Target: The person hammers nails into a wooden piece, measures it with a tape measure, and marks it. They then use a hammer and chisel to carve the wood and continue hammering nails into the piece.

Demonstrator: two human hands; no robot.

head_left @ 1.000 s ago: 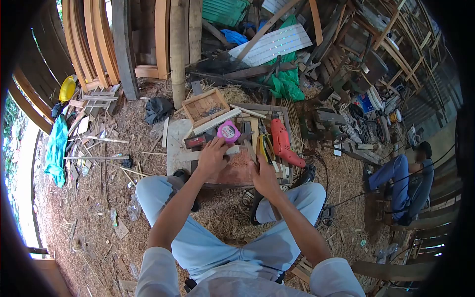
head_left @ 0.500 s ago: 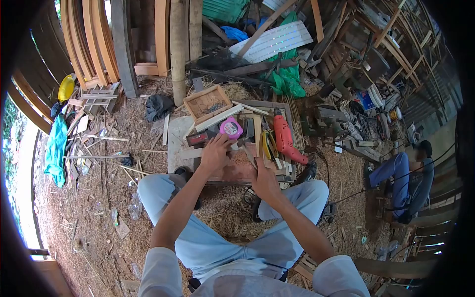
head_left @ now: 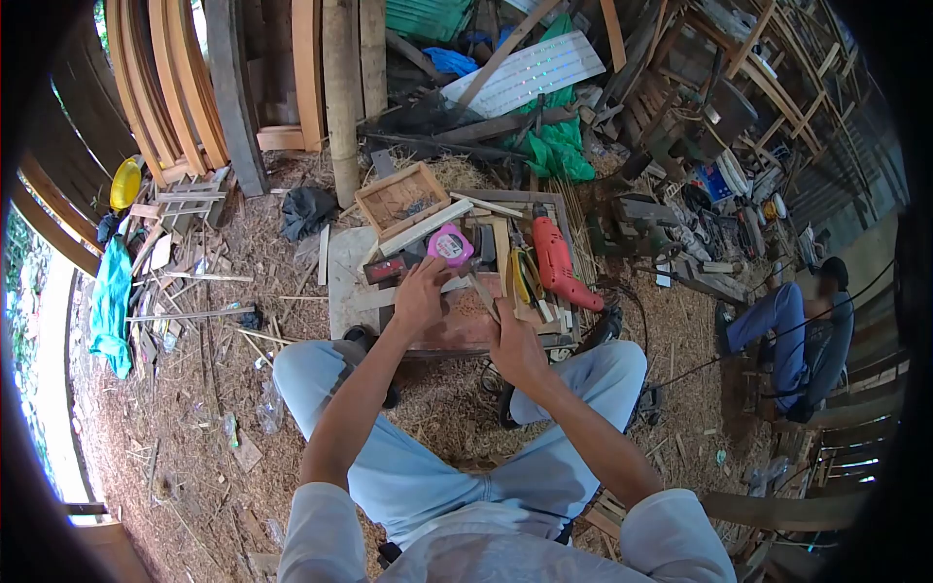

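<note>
My left hand (head_left: 421,297) is over the low work table (head_left: 352,262), its fingers closed on a pale flat strip (head_left: 456,284) that passes partly hidden beneath them. Just beyond the fingertips lies a pink tape measure (head_left: 449,247). My right hand (head_left: 517,342) grips a thin, flat, stick-like tool (head_left: 483,291), which slants up and left towards the strip's end; its exact kind I cannot tell. Yellow-handled pliers (head_left: 528,276) and a red power drill (head_left: 564,264) lie to the right of that hand. Sawdust covers the reddish board below both hands.
A wooden tray (head_left: 403,201) rests at the table's far edge. A black bag (head_left: 306,212) lies on the shaving-strewn floor. Beyond stands a bamboo post (head_left: 340,107). Another person (head_left: 812,330) sits at the right, behind a hanging cable.
The camera view has shifted slightly. Both hands stay in nearly the same place, with the thin tool still in my right hand.
</note>
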